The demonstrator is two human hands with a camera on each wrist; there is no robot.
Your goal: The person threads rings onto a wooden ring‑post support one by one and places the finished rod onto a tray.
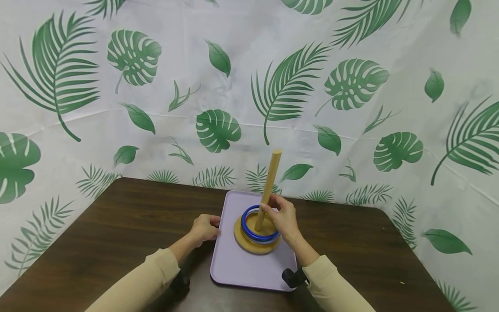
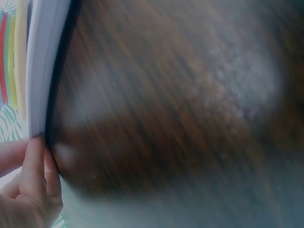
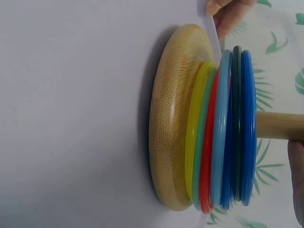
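A lilac tray (image 1: 245,271) lies on the table with a round wooden base (image 1: 255,249) on it. From the base rises a wooden post (image 1: 270,182), slightly tilted in the head view. Several coloured rings are stacked around the post; in the right wrist view a blue ring (image 3: 247,128) is outermost, a red ring (image 3: 207,142) sits mid-stack and a yellow ring (image 3: 194,133) lies against the base. My right hand (image 1: 283,216) pinches the post above the rings. At the tray's left rim, my left hand (image 1: 205,227) holds the edge between thumb and fingers.
The dark wood-grain table (image 1: 136,242) extends to both sides of the tray. Behind it hangs a white sheet (image 1: 175,65) printed with green leaves. A black device (image 1: 290,277) at the right wrist overlaps the tray's near right corner.
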